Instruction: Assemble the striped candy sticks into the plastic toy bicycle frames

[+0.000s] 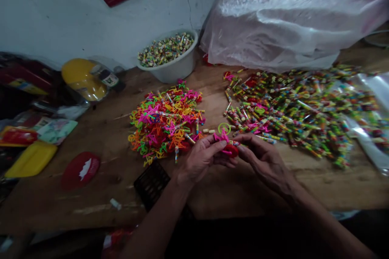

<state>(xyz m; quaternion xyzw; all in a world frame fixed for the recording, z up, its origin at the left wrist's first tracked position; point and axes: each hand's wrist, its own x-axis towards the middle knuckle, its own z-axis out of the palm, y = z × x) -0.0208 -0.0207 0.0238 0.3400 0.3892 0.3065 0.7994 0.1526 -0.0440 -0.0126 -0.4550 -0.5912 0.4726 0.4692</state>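
Note:
Close together above the table's front, both my hands are closed around small plastic pieces. My left hand (203, 156) pinches a bright pink plastic piece (224, 135), with a green ring (224, 128) beside its upper end. My right hand (263, 160) has its thumb and fingers at a red piece (232, 150), which lies between the two hands. How these pieces are joined is too small to make out. Just left of my hands lies a heap of pink, orange and green plastic pieces (164, 119). To their right spreads a large pile of thin colourful filled tubes (291, 113).
A white basin (174, 71) full of small pale-ended pieces stands by the wall. Behind the tubes sits a big translucent plastic bag (282, 28). A black slotted tray (152, 182), a red lid-like disc (80, 170) and a yellow plastic object (32, 160) lie to the left.

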